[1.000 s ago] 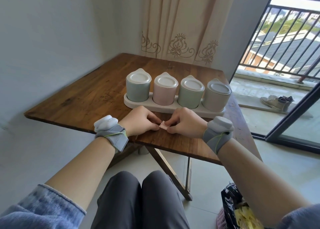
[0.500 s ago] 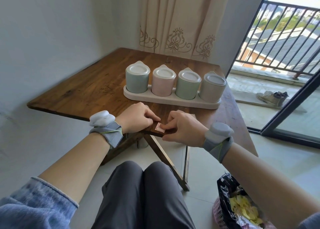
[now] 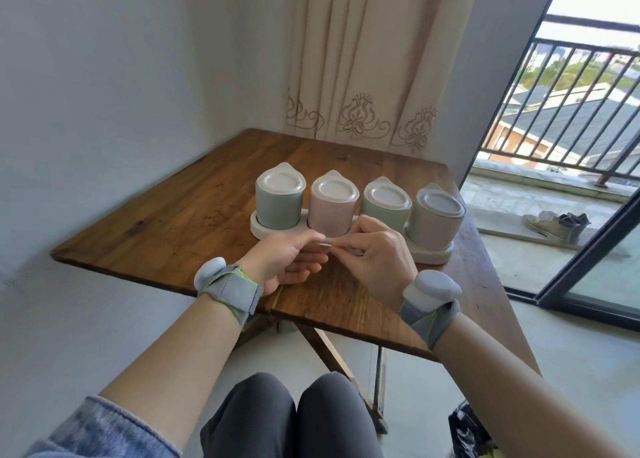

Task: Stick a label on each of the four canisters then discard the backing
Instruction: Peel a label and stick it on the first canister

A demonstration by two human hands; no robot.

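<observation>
While both hands (image 3: 327, 249) pinch one label (image 3: 329, 242) together, peeling proceeds — next, press it onto a canister (image 3: 332, 208).

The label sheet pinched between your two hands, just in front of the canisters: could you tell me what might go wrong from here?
1. The label sheet is tiny and blurred between the left hand and right hand; a peeled sticker could curl and stick to a fingertip.
2. The right hand sits close to the pink canister and the green canister; a jerk might knock one in its tray.
3. No canister face shows a label yet, so crooked placement remains possible.
</observation>
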